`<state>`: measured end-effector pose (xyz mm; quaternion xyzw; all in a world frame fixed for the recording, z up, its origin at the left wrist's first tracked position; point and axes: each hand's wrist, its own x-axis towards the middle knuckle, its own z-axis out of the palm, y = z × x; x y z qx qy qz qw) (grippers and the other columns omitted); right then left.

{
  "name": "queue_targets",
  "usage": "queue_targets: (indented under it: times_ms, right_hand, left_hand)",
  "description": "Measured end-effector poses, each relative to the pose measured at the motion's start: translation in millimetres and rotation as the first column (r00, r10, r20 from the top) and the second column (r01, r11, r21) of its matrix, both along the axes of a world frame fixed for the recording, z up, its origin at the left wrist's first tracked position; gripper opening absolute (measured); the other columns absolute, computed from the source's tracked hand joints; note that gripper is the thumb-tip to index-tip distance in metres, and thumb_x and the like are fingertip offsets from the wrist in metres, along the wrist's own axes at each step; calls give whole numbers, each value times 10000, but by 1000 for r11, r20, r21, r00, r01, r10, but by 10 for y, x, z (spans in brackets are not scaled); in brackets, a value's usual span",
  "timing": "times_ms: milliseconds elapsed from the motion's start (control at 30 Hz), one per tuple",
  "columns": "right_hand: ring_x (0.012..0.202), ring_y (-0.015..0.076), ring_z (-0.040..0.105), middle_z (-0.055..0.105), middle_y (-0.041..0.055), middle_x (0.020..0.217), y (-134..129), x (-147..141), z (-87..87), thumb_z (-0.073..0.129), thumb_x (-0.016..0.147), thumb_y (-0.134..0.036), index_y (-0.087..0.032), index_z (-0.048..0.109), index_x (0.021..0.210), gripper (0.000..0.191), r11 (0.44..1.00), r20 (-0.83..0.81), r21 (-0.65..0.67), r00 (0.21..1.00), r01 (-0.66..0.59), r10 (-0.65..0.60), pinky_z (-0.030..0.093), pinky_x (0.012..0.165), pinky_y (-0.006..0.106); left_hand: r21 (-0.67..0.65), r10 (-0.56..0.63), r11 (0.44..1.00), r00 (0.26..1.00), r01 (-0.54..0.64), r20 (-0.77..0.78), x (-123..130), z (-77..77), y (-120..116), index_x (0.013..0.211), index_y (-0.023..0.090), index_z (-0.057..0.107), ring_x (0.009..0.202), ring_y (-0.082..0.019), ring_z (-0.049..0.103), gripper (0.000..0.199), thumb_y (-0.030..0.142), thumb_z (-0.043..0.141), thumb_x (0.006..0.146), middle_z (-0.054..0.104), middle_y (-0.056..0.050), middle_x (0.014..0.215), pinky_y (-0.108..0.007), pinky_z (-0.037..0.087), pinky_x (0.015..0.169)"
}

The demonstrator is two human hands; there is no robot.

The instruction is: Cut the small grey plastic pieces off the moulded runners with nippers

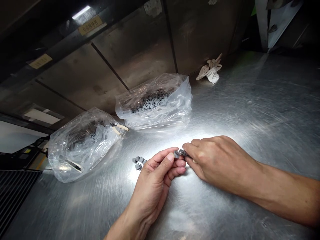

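Between the thumb and fingers of my left hand (160, 180) is a small grey ribbed block (176, 154). My right hand (217, 160) is closed around a pair of small cutting pliers (182, 152); their metal jaws meet the block's right side, while the handles are mostly hidden in my palm. Whether the jaws are closed cannot be made out. Just left of my left hand, several loose grey blocks (139, 162) lie on the metal table (250, 130).
A clear plastic bag (160, 116) of grey blocks stands behind my hands. Further left, a second bag (87, 143) has cream-handled pliers (120, 128) on its edge and another cutting tool (73, 165) at its front. A crumpled cloth (211, 70) lies by the back wall.
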<state>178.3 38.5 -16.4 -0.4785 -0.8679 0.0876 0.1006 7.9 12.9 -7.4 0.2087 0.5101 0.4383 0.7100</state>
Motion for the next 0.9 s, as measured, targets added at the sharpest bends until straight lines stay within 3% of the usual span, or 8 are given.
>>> queue_targets:
  times_ms: [533, 900]
  right_hand:
    - [575, 221, 630, 683, 23, 694, -1, -7, -15, 562, 858, -115, -197, 628, 781, 130, 999, 10, 47, 1000, -3, 2, 247, 518, 332]
    - [595, 224, 656, 712, 27, 706, -11, -18, 26, 552, 881, -179, -202, 649, 798, 130, 999, 32, -38, 999, 21, -20, 263, 526, 336]
  left_hand:
    - [20, -23, 1000, 999, 24, -25, 16, 8, -9, 979, 113, 756, 731, -116, 696, 162, 181, 728, 835, 745, -80, 821, -207, 585, 741]
    - [23, -13, 1000, 1000, 14, -28, 22, 13, -20, 1027, 117, 747, 718, -113, 680, 220, 188, 747, 818, 729, -74, 809, -208, 577, 733]
